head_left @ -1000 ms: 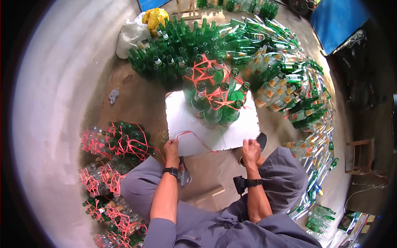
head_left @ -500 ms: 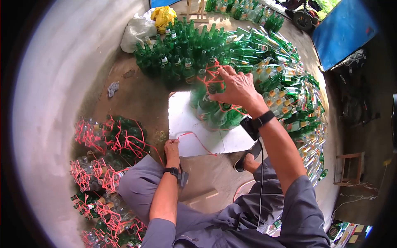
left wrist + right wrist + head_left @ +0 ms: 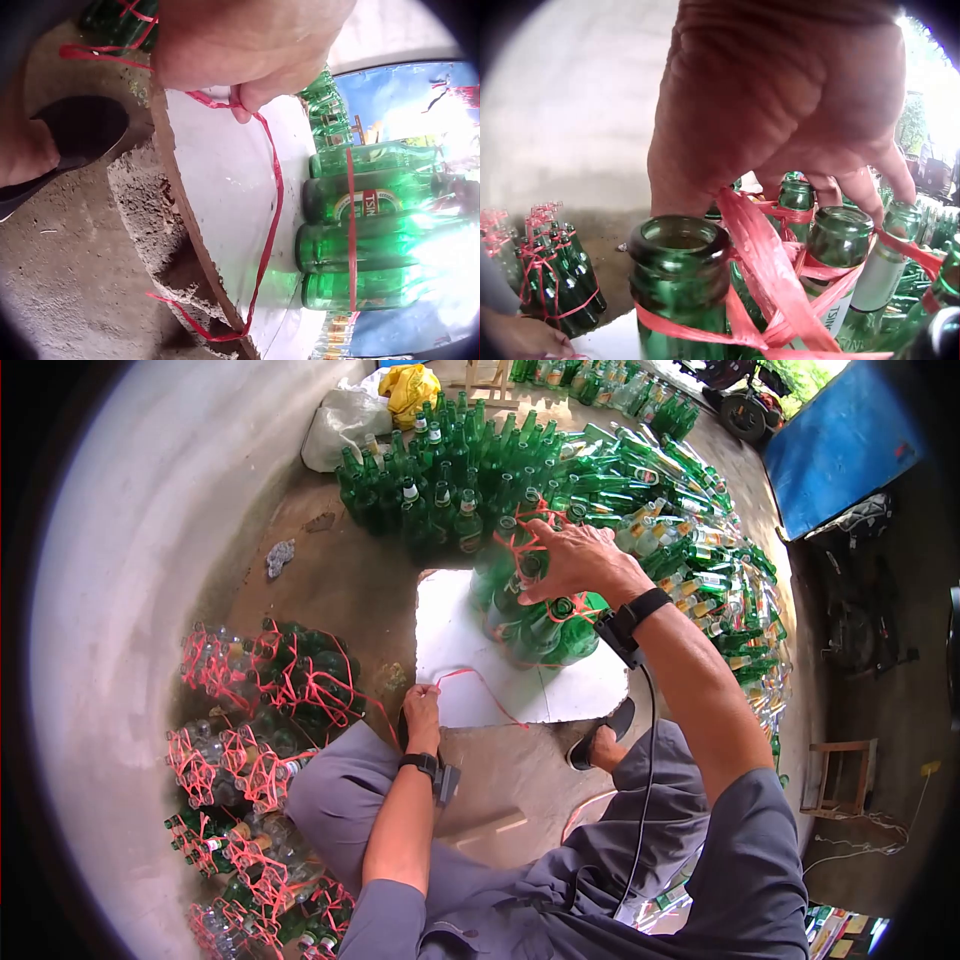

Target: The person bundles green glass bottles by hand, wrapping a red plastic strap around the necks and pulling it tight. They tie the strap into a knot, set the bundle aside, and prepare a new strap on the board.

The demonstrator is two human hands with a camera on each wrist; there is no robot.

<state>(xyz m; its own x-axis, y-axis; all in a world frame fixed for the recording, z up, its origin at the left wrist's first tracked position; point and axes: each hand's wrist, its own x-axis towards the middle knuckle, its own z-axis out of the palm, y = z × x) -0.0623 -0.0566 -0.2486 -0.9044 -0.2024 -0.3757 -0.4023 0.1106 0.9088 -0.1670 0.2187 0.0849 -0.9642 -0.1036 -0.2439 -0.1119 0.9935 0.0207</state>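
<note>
A bundle of green bottles (image 3: 540, 640), tied around the necks with red ribbon (image 3: 765, 262), stands upright on a white board (image 3: 440, 630). Over its top reaches the right hand (image 3: 585, 560), fingers spread and bent around the necks; in the right wrist view this hand (image 3: 780, 97) has its thumb side against the ribbon. At the board's near left corner the left hand (image 3: 422, 710) pinches a loose red ribbon; in the left wrist view the ribbon (image 3: 277, 180) trails from the left hand (image 3: 247, 45) across the board and over its edge.
Tied bottle bundles (image 3: 310, 680) stand at the left. Loose green bottles (image 3: 460, 450) crowd behind the board, and lying bottles (image 3: 700, 560) curve down the right side. Sacks (image 3: 345, 430) sit at the back left. A foot (image 3: 603, 748) rests near the board's front right corner.
The right hand has risen from beside the right knee to the top of the bottle bundle. The left hand keeps its pinch on the ribbon. The head view has shifted slightly.
</note>
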